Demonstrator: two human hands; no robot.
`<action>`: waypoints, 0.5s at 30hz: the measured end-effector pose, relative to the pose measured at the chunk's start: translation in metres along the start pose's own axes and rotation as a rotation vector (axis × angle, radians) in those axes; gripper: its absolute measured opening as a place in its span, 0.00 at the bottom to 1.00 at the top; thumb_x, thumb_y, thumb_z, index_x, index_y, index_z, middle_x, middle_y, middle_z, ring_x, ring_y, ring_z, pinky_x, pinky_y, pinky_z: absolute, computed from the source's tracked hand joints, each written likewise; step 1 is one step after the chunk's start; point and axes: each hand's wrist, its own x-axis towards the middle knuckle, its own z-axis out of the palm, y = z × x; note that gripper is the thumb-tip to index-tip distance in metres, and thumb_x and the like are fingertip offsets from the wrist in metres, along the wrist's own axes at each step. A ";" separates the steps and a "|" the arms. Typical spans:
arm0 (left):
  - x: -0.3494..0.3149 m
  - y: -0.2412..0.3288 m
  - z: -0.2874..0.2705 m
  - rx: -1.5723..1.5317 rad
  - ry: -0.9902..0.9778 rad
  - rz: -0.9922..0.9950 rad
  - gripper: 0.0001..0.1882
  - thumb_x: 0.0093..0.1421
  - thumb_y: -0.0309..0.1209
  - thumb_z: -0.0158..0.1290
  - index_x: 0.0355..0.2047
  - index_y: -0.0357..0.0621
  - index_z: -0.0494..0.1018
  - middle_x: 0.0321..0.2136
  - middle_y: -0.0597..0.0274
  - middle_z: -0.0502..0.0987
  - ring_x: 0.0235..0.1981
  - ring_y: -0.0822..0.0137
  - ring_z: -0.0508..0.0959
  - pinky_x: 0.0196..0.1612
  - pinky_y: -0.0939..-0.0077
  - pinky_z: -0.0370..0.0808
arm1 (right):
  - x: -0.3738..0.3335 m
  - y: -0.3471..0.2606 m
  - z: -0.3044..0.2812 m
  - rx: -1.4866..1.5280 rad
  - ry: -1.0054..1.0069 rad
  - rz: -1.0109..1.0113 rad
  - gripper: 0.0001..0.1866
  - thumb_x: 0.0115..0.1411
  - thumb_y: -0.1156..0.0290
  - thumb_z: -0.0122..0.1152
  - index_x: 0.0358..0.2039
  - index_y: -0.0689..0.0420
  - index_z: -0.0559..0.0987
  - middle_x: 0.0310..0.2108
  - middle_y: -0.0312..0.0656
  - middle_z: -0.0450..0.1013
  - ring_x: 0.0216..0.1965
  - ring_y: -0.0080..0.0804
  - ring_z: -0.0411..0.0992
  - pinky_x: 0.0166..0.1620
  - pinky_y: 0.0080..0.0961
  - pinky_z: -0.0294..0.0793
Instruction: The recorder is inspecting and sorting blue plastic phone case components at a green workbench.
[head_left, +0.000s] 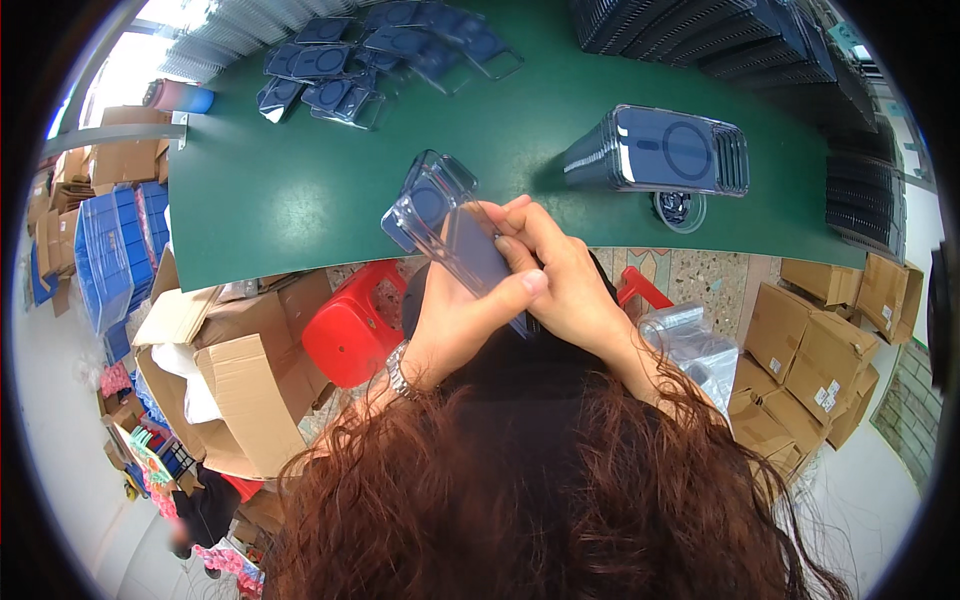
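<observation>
A clear phone case with a bluish tinted back [474, 250] is held up at a tilt in front of me. My left hand [457, 322] is closed around its lower part, thumb on the near side. The fingers of my right hand [560, 275] are bent together and pinch at the case's right edge. A small dark spot shows at those fingertips, too small to name. Just beyond, a second clear case [432, 200] lies on the green table [300, 190], partly covered by the held one.
At the right stands a row of stacked cases [665, 150], beside a small round tub [680, 212] with dark bits inside. Loose cases [320, 62] are heaped far left, near a tumbler [180, 97]. Black trays [720, 45] line the back right. Red stools [350, 335] and cartons [255, 385] flank me.
</observation>
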 end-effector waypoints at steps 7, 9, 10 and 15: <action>-0.005 -0.001 0.004 0.153 -0.012 0.123 0.42 0.49 0.34 0.69 0.58 0.40 0.56 0.61 0.43 0.64 0.60 0.59 0.67 0.63 0.60 0.66 | -0.008 0.001 -0.004 0.006 -0.026 0.034 0.10 0.69 0.74 0.52 0.50 0.57 0.73 0.35 0.43 0.77 0.35 0.29 0.75 0.41 0.27 0.73; -0.005 -0.004 0.005 0.160 -0.019 0.143 0.42 0.48 0.35 0.69 0.58 0.40 0.56 0.61 0.42 0.64 0.60 0.58 0.67 0.63 0.60 0.66 | -0.007 -0.002 -0.005 0.041 -0.017 0.064 0.09 0.69 0.74 0.52 0.49 0.58 0.73 0.34 0.41 0.77 0.35 0.26 0.74 0.41 0.25 0.73; -0.004 -0.006 0.006 0.168 -0.027 0.166 0.43 0.47 0.35 0.70 0.58 0.40 0.55 0.61 0.42 0.64 0.61 0.58 0.67 0.63 0.60 0.66 | -0.007 -0.002 -0.006 0.044 -0.017 0.072 0.10 0.69 0.74 0.52 0.49 0.58 0.74 0.34 0.39 0.76 0.35 0.23 0.72 0.41 0.24 0.72; -0.008 -0.005 0.008 0.181 -0.018 0.129 0.44 0.47 0.35 0.70 0.58 0.39 0.55 0.61 0.42 0.63 0.62 0.57 0.66 0.63 0.59 0.66 | -0.009 0.004 -0.003 0.130 -0.018 0.120 0.09 0.70 0.75 0.51 0.49 0.60 0.73 0.34 0.35 0.75 0.36 0.17 0.69 0.42 0.21 0.71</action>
